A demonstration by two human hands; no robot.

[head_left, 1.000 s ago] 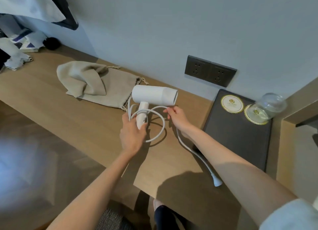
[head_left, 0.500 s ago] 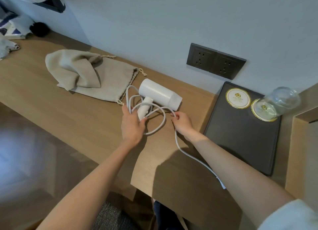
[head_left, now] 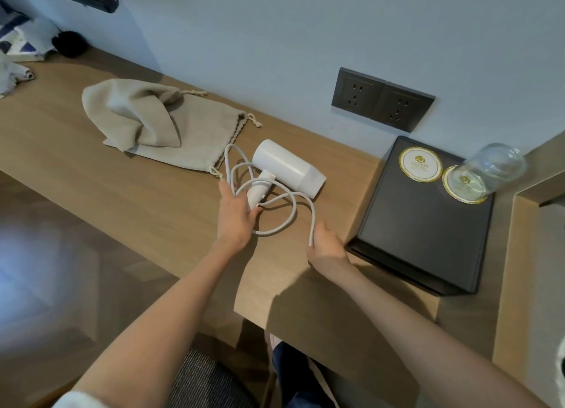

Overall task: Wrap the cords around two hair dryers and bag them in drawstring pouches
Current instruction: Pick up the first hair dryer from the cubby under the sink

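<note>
A white hair dryer (head_left: 287, 169) lies on the wooden desk (head_left: 122, 193), its barrel pointing right. My left hand (head_left: 235, 215) grips its handle together with loops of the white cord (head_left: 290, 212). The cord runs in a loose coil below the barrel and down to my right hand (head_left: 327, 245), which is closed around it near the desk's front edge. The plug end is hidden under that hand. Beige drawstring pouches (head_left: 159, 126) lie crumpled and overlapping at the left of the dryer. Only one dryer is in view.
A black tray (head_left: 422, 230) with two round coasters (head_left: 420, 164) and an upturned glass (head_left: 492, 169) sits at the right. Double wall sockets (head_left: 382, 102) are behind it. Cloths and a dark ball lie at the far left. A raised wooden ledge borders the right.
The dryer went from lifted to lying on the desk. My right hand slid along the cord toward me, away from the dryer, taking up the length that hung over the edge.
</note>
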